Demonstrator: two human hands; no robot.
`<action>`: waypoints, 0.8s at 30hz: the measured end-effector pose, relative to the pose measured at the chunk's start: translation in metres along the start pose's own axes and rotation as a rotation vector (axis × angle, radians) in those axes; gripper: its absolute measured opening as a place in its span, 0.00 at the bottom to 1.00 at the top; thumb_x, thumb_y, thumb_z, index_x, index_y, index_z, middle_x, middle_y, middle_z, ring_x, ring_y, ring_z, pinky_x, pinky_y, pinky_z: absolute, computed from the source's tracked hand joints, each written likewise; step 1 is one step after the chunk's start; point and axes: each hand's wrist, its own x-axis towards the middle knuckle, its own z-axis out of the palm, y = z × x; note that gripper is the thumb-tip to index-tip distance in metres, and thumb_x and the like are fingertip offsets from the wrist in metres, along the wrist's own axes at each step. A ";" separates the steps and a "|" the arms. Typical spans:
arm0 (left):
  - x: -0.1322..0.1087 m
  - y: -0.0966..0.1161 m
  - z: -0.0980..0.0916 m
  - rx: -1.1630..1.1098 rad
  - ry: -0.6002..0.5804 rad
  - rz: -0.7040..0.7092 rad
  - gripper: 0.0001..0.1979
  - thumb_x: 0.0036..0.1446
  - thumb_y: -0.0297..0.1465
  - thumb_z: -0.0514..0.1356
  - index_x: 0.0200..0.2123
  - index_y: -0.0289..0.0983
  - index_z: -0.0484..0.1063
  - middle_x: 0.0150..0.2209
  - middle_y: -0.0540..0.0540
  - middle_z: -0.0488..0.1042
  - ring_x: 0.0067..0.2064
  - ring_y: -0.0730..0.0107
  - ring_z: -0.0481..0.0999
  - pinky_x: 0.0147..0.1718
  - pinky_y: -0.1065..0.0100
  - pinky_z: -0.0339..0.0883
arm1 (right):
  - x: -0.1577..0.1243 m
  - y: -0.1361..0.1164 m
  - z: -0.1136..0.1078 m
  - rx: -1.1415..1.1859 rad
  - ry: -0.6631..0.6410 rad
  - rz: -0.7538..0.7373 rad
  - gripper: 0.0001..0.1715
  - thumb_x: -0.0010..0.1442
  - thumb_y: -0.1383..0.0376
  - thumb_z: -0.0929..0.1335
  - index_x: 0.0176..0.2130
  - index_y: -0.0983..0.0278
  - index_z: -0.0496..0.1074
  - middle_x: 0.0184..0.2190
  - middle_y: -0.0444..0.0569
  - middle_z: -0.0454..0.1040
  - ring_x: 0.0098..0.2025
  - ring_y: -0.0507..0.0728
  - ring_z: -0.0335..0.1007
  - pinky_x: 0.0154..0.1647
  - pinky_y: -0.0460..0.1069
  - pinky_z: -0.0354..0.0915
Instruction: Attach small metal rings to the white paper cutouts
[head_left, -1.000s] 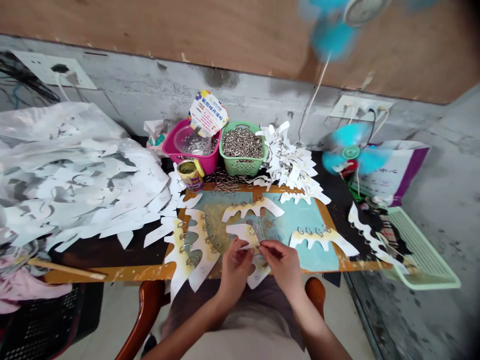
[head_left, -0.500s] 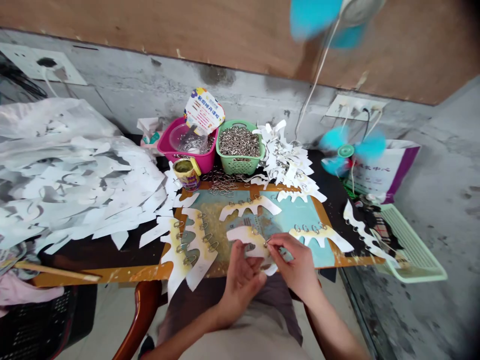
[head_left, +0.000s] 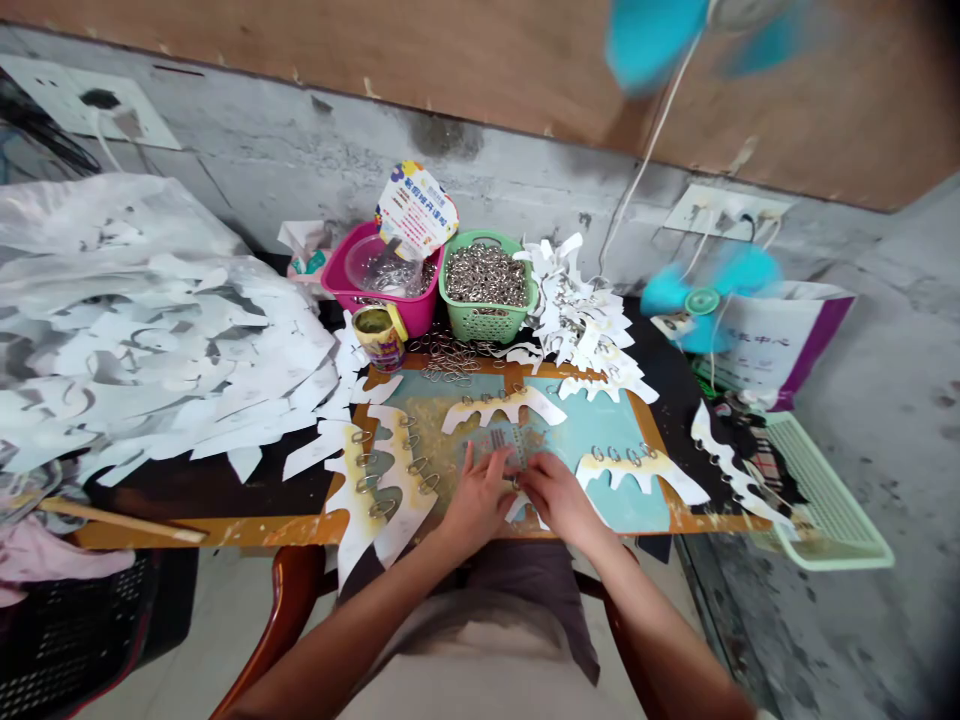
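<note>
Close together over the front of the work board, my left hand (head_left: 480, 500) and my right hand (head_left: 555, 495) both hold a white cut-out paper piece (head_left: 517, 508), mostly hidden under the fingers. My right fingertips are pinched at its edge. Beyond them lies a yellow-stained cut-out with metal rings (head_left: 502, 404). Two more ringed pieces, an outer one (head_left: 352, 500) and an inner one (head_left: 397, 480), lie left of my hands. Another ringed cut-out (head_left: 641, 470) is to the right.
A pink basket (head_left: 424, 312), a green basket of metal rings (head_left: 487, 322) and an open tin (head_left: 381, 340) stand behind. White cut-outs (head_left: 225, 370) pile up at left. A small fan (head_left: 702, 301) spins at back right, near a pale green tray (head_left: 832, 490).
Both hands have moved slightly up and closer together, and the paper piece between them is now lower and largely covered. The camera view has shifted slightly.
</note>
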 end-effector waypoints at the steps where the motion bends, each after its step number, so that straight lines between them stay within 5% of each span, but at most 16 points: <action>1: 0.005 -0.002 0.001 -0.016 -0.030 -0.014 0.31 0.52 0.18 0.57 0.59 0.36 0.57 0.45 0.43 0.79 0.57 0.55 0.72 0.66 0.36 0.38 | -0.002 -0.001 0.000 0.020 -0.003 0.005 0.11 0.67 0.69 0.62 0.39 0.62 0.73 0.37 0.51 0.69 0.40 0.59 0.67 0.40 0.52 0.66; 12: 0.008 -0.005 -0.002 0.061 -0.116 0.067 0.14 0.56 0.21 0.58 0.42 0.42 0.76 0.43 0.46 0.80 0.59 0.53 0.67 0.64 0.35 0.37 | -0.029 -0.003 0.008 0.013 0.046 -0.031 0.12 0.66 0.71 0.60 0.41 0.64 0.72 0.37 0.53 0.71 0.39 0.59 0.67 0.41 0.54 0.67; 19: 0.002 -0.002 -0.001 0.237 0.016 0.157 0.09 0.59 0.26 0.60 0.32 0.43 0.79 0.48 0.45 0.77 0.57 0.53 0.68 0.65 0.34 0.35 | -0.026 0.000 -0.007 0.131 0.092 -0.010 0.19 0.65 0.72 0.62 0.54 0.62 0.69 0.49 0.56 0.69 0.51 0.61 0.67 0.50 0.56 0.68; 24: 0.001 -0.006 0.000 0.232 0.006 0.259 0.10 0.61 0.25 0.58 0.33 0.42 0.78 0.48 0.48 0.78 0.58 0.56 0.69 0.66 0.37 0.33 | -0.013 0.008 -0.006 0.008 -0.050 -0.127 0.12 0.67 0.72 0.62 0.44 0.63 0.73 0.40 0.52 0.72 0.42 0.59 0.67 0.42 0.54 0.68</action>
